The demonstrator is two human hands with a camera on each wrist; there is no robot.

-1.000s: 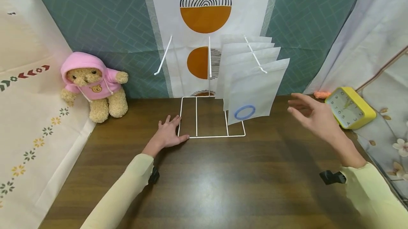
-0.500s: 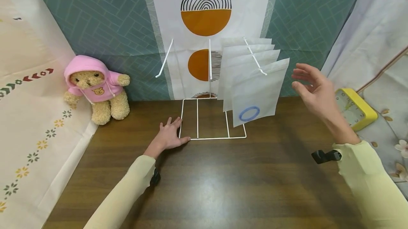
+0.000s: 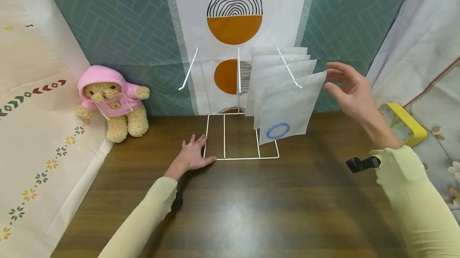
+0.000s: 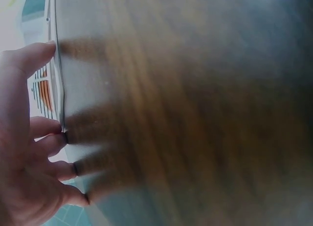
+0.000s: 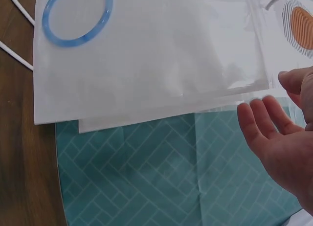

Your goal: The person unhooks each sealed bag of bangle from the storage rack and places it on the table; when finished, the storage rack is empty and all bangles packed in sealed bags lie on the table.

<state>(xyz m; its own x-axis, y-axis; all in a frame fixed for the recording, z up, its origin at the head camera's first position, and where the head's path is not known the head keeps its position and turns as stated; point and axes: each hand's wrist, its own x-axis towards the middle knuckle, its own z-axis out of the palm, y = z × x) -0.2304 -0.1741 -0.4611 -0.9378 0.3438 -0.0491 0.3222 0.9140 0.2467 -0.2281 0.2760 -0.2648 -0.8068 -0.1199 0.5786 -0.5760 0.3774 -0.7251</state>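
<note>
Several translucent white bags hang from the right prong of a white wire rack (image 3: 260,157). The front bag (image 3: 287,106) has a blue ring (image 3: 278,130) showing through near its bottom. Beside that bag's upper right corner is my right hand (image 3: 353,96), its thumb and fingers apart; in the right wrist view the corner points into the gap between them. Whether they touch it I cannot tell. My left hand (image 3: 192,154) rests with spread fingers at the rack base's left front corner, its thumb along the front wire. In the left wrist view its fingertips (image 4: 78,199) meet the table.
A plush bear (image 3: 114,102) in a pink hoodie sits at the back left. On the right, a yellow clock (image 3: 413,126) stands partly behind my right forearm. The rack's left prong (image 3: 188,69) and middle prong (image 3: 238,70) carry nothing. Patterned cloth hangs behind.
My right hand rises from beside the clock, then moves left to the front bag's corner. That bag swings slightly. My left hand stays on the rack base, while the view shifts a little.
</note>
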